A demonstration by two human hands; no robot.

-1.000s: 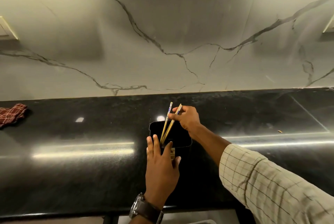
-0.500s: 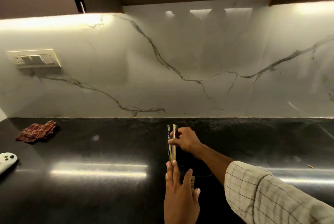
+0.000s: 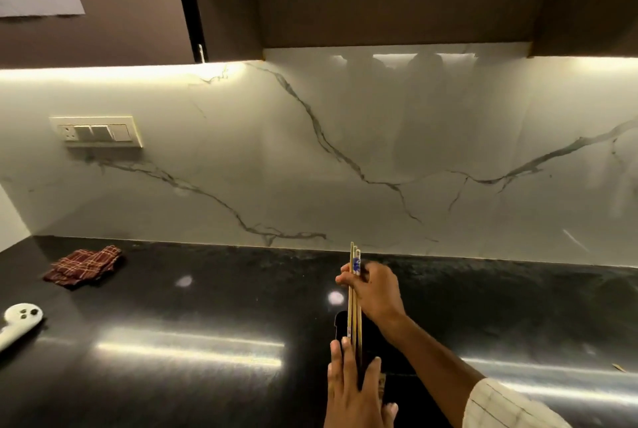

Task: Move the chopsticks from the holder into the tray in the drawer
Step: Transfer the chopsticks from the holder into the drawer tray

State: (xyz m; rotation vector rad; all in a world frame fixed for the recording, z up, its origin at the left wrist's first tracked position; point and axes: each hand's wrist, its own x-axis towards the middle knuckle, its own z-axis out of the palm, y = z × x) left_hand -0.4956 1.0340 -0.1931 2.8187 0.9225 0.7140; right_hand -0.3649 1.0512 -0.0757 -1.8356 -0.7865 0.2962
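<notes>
The left hand (image 3: pixel 355 393) (cut off below) perhaps hides the dark holder (image 3: pixel 341 324).

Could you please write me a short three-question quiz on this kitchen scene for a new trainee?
1. True or false: the right hand has its grip on the chopsticks.
2. The left hand rests on: A) the checked cloth, B) the black holder, C) the switch panel.
3. On which surface does the white object at far left lie?

Key: 1 true; 2 B; 3 the black countertop.
</notes>
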